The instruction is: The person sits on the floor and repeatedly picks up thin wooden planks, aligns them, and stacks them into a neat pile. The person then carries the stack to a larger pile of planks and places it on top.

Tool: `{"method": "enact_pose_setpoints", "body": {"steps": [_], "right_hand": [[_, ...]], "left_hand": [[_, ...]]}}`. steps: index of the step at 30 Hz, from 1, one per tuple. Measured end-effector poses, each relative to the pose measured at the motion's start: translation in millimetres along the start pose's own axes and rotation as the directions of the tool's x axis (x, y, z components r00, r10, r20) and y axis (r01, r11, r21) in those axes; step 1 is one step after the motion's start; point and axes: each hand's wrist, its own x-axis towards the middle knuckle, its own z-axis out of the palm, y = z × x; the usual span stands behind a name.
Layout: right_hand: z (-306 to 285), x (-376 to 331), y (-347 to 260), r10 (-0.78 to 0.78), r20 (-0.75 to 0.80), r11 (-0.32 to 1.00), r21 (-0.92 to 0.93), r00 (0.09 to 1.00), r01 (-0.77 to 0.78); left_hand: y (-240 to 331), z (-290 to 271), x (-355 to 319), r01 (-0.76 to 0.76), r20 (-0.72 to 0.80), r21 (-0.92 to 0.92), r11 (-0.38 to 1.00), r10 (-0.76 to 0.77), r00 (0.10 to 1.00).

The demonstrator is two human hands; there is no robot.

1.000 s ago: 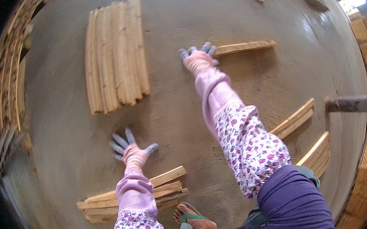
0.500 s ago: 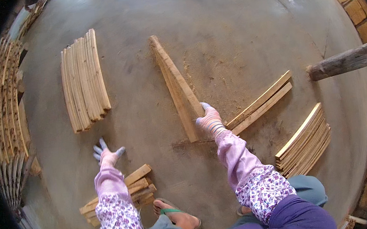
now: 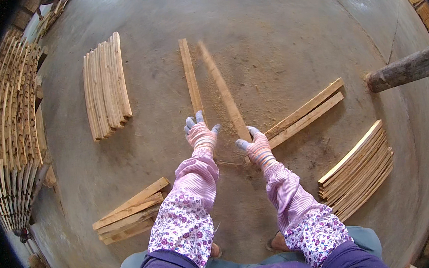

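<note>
Left hand (image 3: 201, 135), fingers spread loose, rests on the near end of one plank (image 3: 190, 79); right hand (image 3: 258, 147) grips the second plank (image 3: 223, 94) just beside it. Both planks lie on the floor (image 3: 277, 33), running away from the hands; a stack of boards (image 3: 357, 171) sits right of the right hand.

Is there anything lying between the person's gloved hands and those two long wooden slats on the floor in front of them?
Nothing visible. The left hand sits at the near end of the left slat, and the right hand at the near end of the right slat; only bare concrete floor surrounds them.
</note>
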Motion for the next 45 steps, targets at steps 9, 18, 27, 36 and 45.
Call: {"method": "enact_pose_setpoints", "body": {"steps": [9,18,27,36,45], "right_hand": [[-43.6,-5.3,24.3,0.017,-0.024,0.992,0.128,1.0,-0.014],[-107.4,26.9,5.0,0.112,0.334,0.969,0.173,0.936,-0.177],[-101.7,-3.0,4.1,0.242,0.573,0.932,0.088,0.783,-0.352],[-4.2,-101.1,-12.2,0.037,0.817,0.953,-0.202,0.575,0.224],[-159.8,0.4,26.7,0.13,-0.238,0.627,-0.732,0.963,-0.266]], "left_hand": [[-86.9,-1.3,36.3,-0.495,-0.276,0.01,0.869,0.478,0.834],[-99.7,85.0,-147.6,-0.895,0.666,0.187,0.404,0.618,0.418],[-56.6,44.7,-102.6,-0.634,0.272,-0.338,0.695,0.717,0.641],[-61.1,-29.8,-5.5,-0.019,0.145,-0.703,0.711,0.17,0.975],[-294.7,-140.3,-77.6,-0.317,0.302,0.201,0.927,0.25,0.92]]}}
